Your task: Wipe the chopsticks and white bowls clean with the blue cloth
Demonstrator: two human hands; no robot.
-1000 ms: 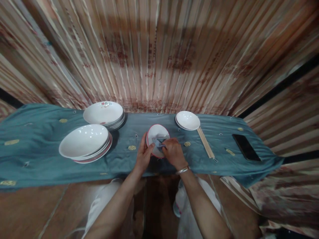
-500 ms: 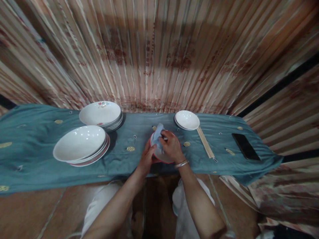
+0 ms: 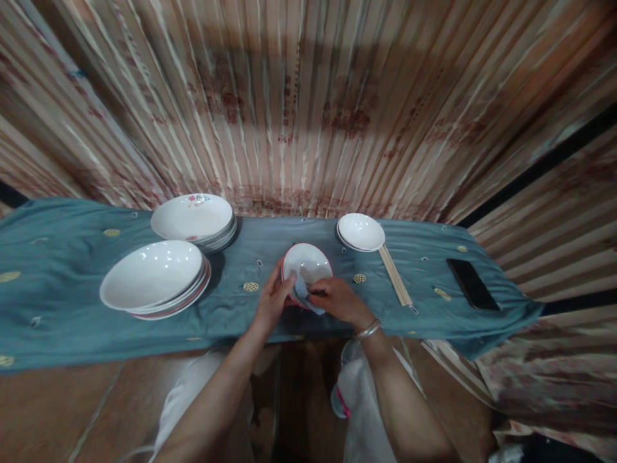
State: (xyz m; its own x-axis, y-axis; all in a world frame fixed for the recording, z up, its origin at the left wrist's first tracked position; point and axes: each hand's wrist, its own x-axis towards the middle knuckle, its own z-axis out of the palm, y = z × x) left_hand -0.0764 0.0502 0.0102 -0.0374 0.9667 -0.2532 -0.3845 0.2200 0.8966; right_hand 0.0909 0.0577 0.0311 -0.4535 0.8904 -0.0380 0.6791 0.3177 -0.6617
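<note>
A white bowl with a red rim [image 3: 308, 258] is tilted up over the near middle of the table. My left hand [image 3: 274, 296] grips its left side, the thumb over the rim. In my right hand [image 3: 340, 299], which wears a silver bangle, a light blue cloth [image 3: 302, 289] is pinched and pressed on the bowl's near inner side and rim. Part of the cloth hangs over the near edge. The bowl's underside is hidden from me.
Two stacks of white dishes, a near stack [image 3: 154, 276] and a far stack [image 3: 193, 218], stand on the left. Small white bowls [image 3: 361, 231], wooden chopsticks [image 3: 395, 275] and a black phone [image 3: 472, 284] lie to the right on the teal tablecloth [image 3: 62, 257]. A pleated curtain [image 3: 308, 116] hangs behind.
My right hand has brought the cloth from the bowl's far left inside toward its near rim. The bowl's inside shows more now, and my left hand has shifted slightly left.
</note>
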